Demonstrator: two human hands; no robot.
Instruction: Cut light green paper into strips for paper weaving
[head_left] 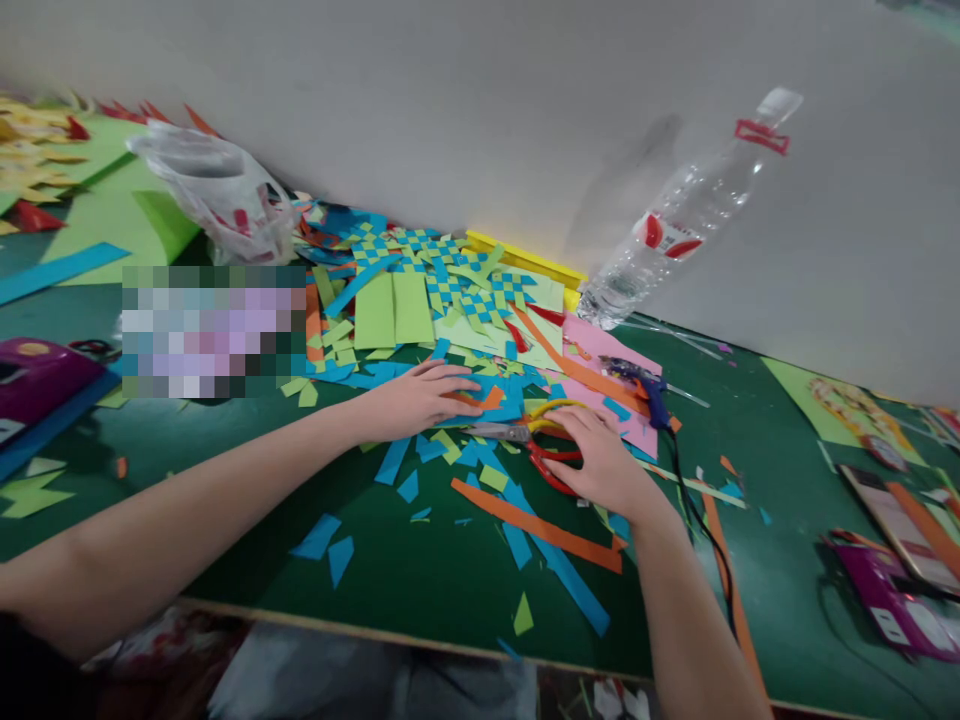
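My left hand (420,400) lies with its fingers stretched out over blue paper (510,408), and a small orange paper piece (493,399) shows by the fingertips. In my right hand (600,458) are the scissors (517,432), gripped at their yellow and red handles. The blades point left, toward my left hand, and look closed or nearly so. Blue and green paper scraps (450,447) lie around both hands. In front of my right forearm an orange strip (540,525) crosses a long blue strip (574,585).
Woven green-and-blue paper pieces (480,290) are piled behind. A clear plastic bottle (690,215) leans against the wall. To the right lie a blue glue gun (658,400) with its cord, a phone (896,525) and a purple device (889,600). A plastic bag (225,195) stands back left.
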